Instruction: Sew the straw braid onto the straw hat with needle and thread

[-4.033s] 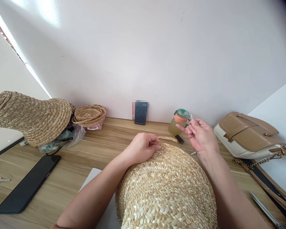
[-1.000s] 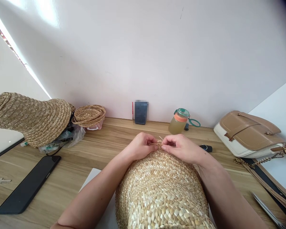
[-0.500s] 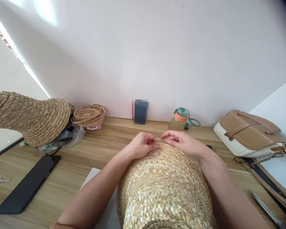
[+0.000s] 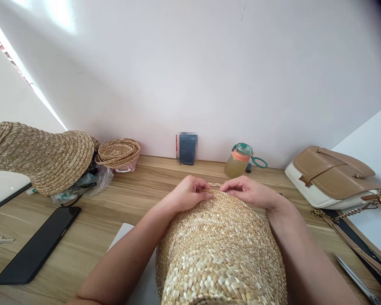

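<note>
A woven straw hat (image 4: 222, 245) fills the lower middle of the view, its rounded body towards me. My left hand (image 4: 190, 194) pinches its far edge, thumb on the near side and fingers curled behind. Close by on the right, my right hand (image 4: 250, 191) is closed at the same edge, with thumb and forefinger together. A short piece of straw braid (image 4: 215, 184) shows just beyond the edge, between the two hands. The fingertips of both hands are partly hidden, and whether a needle or thread is in them I cannot make out.
Another straw hat (image 4: 60, 156) and a coiled straw braid (image 4: 118, 151) stand at the left. A black phone (image 4: 38, 245) and keys (image 4: 0, 241) lie nearer. Behind are a propped dark phone (image 4: 187, 148) and a bottle (image 4: 238, 163). A handbag (image 4: 333, 178) and scissors (image 4: 355, 275) are right.
My right hand has lowered and come in against the hat's edge, its fingers closing there, and more of the bottle shows. My left hand stays in place.
</note>
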A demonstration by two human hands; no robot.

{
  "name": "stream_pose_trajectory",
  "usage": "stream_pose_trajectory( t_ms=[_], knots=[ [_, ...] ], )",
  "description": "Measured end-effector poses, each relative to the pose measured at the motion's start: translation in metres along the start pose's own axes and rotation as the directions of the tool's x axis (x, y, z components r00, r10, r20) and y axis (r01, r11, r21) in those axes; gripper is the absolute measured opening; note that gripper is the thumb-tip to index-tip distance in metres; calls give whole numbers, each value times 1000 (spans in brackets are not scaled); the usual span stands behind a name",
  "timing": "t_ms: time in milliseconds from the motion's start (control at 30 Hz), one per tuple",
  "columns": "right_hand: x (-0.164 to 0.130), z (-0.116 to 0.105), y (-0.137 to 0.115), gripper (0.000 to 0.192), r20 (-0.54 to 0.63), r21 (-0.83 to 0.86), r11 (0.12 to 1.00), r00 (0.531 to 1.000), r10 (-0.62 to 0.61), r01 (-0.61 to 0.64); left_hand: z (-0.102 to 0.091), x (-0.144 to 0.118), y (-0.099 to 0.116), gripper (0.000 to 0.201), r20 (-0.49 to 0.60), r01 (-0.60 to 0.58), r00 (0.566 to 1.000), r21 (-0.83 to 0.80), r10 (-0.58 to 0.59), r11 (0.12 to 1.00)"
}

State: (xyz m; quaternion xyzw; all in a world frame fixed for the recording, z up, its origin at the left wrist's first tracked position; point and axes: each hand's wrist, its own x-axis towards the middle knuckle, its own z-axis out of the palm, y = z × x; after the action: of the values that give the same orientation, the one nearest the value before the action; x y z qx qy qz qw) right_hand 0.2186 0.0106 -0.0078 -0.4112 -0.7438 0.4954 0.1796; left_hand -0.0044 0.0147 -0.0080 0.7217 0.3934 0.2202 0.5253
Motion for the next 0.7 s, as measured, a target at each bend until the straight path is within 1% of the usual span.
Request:
stream_pose_trajectory(
  t_ms=[133, 300, 367, 533, 700],
  knots=[
    [1, 0, 0, 31, -13, -15, 1000, 1000, 5, -5, 0, -1, 0, 27, -7, -5, 1000, 14, 6, 1000],
    [2, 1, 4, 33, -62, -56, 998, 998, 10, -14, -1, -1, 1, 25, -11, -23, 1000, 41, 23, 999],
    [2, 1, 4, 33, -65, -48, 999, 998, 7, -11, -1, -1, 2, 24, -11, -21, 1000, 49, 21, 999],
    [2, 3, 2, 31, -45, 37, 999, 999, -2, 4, 0, -2, 3, 22, 8, -26, 1000, 20, 25, 999],
    [2, 5, 0, 32, -87, 2, 999, 995, -42, 42, 0, -2, 2, 22, 22, -24, 999, 5, 24, 1000]
  ],
)
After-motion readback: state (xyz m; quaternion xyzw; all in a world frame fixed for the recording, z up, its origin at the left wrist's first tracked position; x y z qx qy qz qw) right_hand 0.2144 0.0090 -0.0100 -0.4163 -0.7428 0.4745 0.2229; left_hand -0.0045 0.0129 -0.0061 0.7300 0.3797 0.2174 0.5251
